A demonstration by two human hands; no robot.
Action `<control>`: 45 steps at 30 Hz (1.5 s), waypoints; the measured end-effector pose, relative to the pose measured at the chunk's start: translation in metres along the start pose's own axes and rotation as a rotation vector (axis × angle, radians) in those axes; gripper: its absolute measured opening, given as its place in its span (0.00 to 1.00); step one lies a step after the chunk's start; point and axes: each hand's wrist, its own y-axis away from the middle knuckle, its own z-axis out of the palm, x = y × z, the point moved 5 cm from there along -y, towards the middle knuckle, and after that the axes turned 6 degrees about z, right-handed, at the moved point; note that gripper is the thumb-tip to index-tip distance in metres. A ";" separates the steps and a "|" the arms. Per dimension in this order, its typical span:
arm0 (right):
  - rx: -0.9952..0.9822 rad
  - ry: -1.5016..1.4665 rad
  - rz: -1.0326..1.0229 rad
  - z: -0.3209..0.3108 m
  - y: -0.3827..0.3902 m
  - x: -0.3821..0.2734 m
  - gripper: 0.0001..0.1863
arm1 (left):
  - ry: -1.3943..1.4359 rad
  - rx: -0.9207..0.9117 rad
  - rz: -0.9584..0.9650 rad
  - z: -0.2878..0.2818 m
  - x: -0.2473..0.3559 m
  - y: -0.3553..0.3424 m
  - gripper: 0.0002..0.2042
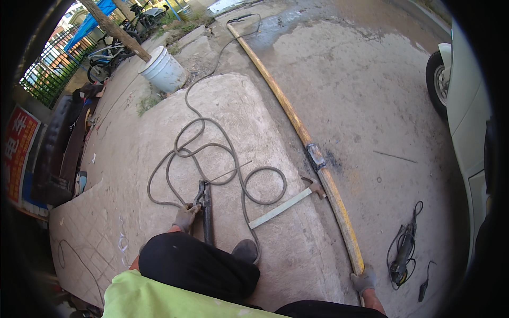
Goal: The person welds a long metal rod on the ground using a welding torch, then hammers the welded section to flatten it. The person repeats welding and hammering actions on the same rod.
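Sunlit, rough concrete slab point(302, 249) edges up to a long, worn yellow pole point(289, 112) lying across the ground.
The gloved right hand point(364, 280) wraps round the pole's near end, below its blackened, crusty grey sleeve point(316, 156); the gloved left hand point(186, 217) clasps a dark clamp-like tool point(200, 195) beside a smooth black tube point(208, 218). Rubbery grey-brown cable point(233, 151) coils loosely ahead, near a rusty-headed hammer point(283, 206) with a flat, pale handle.
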 end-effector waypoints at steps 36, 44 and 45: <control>-0.675 -0.592 0.151 0.005 -0.006 -0.006 0.35 | 0.089 -0.728 0.066 0.124 0.190 0.097 0.19; -0.639 -0.599 0.164 0.008 -0.003 0.001 0.36 | -0.286 -1.062 0.228 0.154 0.258 0.099 0.20; -0.636 -0.610 0.156 0.007 -0.002 -0.001 0.36 | -0.356 -1.102 0.262 0.164 0.276 0.103 0.21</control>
